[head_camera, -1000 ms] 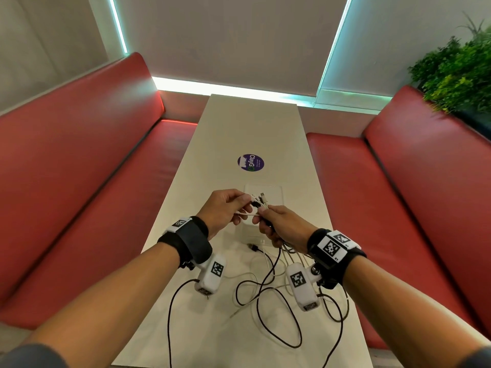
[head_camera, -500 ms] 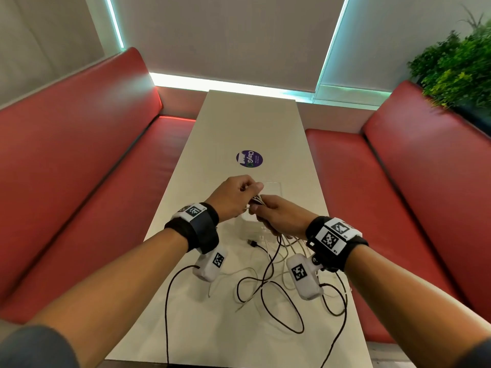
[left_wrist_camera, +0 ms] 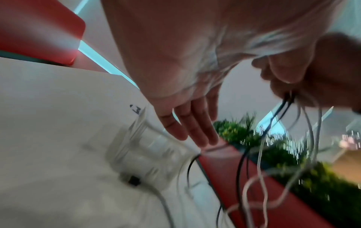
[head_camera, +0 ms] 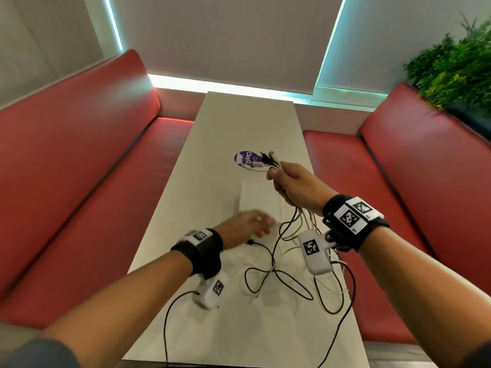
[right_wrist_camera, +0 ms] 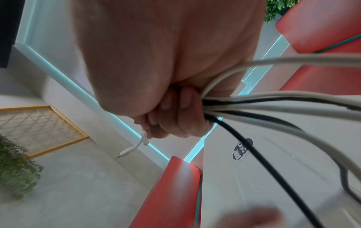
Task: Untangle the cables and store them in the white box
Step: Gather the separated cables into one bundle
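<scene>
Long white table [head_camera: 247, 123] between red padded benches [head_camera: 79, 160]; grey wall panels [head_camera: 225, 35], cyan strip lighting [head_camera: 212, 85]; green plant [head_camera: 457, 67] far right corner

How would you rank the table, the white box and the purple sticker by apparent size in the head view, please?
1. table
2. white box, faint against the table
3. purple sticker, partly covered by the cable ends held in the right hand
</scene>
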Available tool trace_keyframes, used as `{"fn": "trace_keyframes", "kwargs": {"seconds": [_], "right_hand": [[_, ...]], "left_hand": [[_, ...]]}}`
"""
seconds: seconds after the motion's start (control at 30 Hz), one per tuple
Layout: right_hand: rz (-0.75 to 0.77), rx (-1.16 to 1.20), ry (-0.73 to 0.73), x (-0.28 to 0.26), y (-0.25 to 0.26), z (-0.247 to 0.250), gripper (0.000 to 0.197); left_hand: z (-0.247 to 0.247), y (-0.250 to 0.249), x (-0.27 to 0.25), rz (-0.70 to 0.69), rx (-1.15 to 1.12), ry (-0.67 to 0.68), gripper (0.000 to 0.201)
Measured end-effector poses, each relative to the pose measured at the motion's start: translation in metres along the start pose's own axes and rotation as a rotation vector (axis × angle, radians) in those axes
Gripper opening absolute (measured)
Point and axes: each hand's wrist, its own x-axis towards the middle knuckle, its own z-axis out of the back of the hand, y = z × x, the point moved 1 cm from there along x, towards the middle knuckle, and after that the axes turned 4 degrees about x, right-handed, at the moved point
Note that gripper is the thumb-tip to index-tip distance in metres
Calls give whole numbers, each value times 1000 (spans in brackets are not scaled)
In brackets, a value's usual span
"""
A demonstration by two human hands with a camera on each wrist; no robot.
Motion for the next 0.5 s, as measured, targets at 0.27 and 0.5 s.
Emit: {"fn": "trace_keyframes", "kwargs": {"seconds": [0.27,0.5], "right_hand": [[-11,-36,-8,-3,-1,4,26],[38,-224,-16,-4,-2,24,25]], "left_hand": [[-59,51,-16,172,965,480,40],[-25,73,-11,321,907,280,39]]}}
